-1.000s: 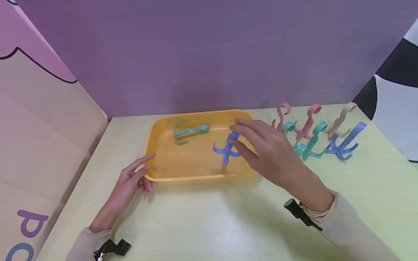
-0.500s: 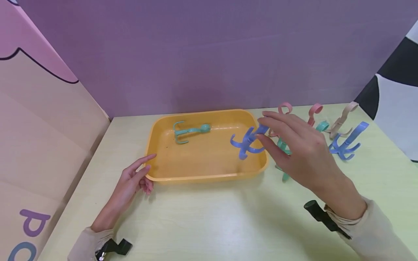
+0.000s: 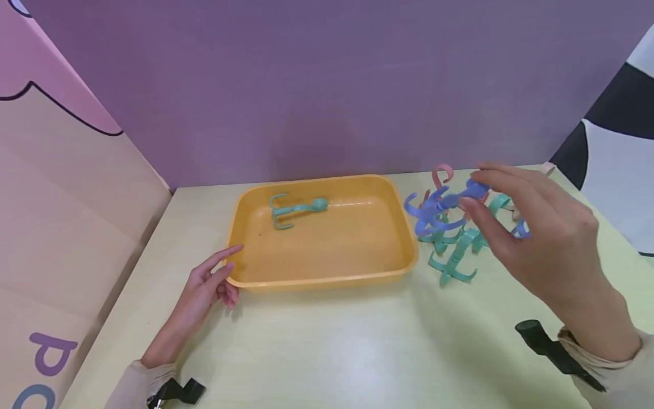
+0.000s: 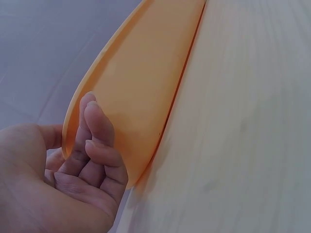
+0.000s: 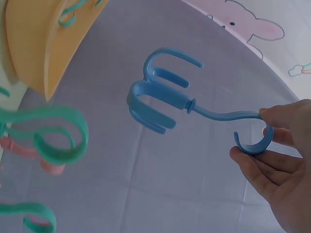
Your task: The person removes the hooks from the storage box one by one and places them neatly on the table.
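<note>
My right hand (image 3: 549, 244) pinches a blue multi-pronged hanging hook (image 5: 165, 97) by its curved top between thumb and fingers. Held above the table just right of the tray, the hook points its prongs leftward in the head view. My left hand (image 3: 199, 292) grips the left front rim of a yellow tray (image 3: 327, 282), some fingers curled outside its wall (image 4: 141, 87). A teal hook (image 3: 301, 208) lies on its side inside the tray. Below the held hook, several teal hooks (image 3: 452, 264) sit on the table; a pink hook (image 3: 442, 172) stands behind them.
Behind my right hand, another blue hook (image 3: 521, 228) and a beige one (image 3: 548, 168) are mostly hidden. A purple panel (image 3: 327, 91) rises along the table's back edge, with a printed panel (image 3: 66, 193) on the left.
My right hand has carried the blue hook from above the tray rightward over the hooks on the table, and the hook has tilted toward horizontal. My left hand stays on the tray.
</note>
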Demonstrator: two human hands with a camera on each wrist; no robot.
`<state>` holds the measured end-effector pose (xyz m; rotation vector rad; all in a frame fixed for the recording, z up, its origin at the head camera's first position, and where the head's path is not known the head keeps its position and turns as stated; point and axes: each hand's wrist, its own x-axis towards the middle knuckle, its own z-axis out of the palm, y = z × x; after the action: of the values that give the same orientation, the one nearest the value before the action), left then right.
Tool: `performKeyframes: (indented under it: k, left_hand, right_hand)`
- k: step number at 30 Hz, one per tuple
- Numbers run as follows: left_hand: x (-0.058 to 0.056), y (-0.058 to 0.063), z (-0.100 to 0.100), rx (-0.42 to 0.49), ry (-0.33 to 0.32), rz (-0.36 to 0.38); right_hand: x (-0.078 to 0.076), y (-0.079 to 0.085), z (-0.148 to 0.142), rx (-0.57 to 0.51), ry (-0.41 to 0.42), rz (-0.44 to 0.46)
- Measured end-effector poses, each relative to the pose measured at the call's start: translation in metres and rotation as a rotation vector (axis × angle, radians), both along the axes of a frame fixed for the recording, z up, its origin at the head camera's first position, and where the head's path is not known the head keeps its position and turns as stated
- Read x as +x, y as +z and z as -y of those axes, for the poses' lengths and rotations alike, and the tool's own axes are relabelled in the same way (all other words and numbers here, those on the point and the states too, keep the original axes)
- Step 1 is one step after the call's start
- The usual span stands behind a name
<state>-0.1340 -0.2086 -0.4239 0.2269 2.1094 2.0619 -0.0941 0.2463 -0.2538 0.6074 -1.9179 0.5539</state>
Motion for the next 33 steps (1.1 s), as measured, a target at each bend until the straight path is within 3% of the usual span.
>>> performKeyframes:
  k: [6,17,23,28,33]
  left_hand:
    - [0.001,0.0,0.001,-0.002,0.001,0.008]
    - [0.002,0.003,0.005,-0.007,0.006,0.0]
    - [0.004,0.003,0.006,0.009,-0.012,-0.007]
    - [0.004,0.003,0.009,0.017,-0.021,-0.02]
    - [0.005,0.0,0.012,0.006,-0.012,-0.019]
  right_hand:
    - [0.004,0.007,-0.03,0.032,-0.105,0.062]
    - [0.006,0.01,-0.065,0.058,-0.173,0.168]
    - [0.009,0.005,-0.076,0.06,-0.227,0.306]
    - [0.005,-0.004,-0.086,0.17,-0.316,0.5]
    - [-0.007,-0.016,-0.091,0.341,-0.341,0.597]
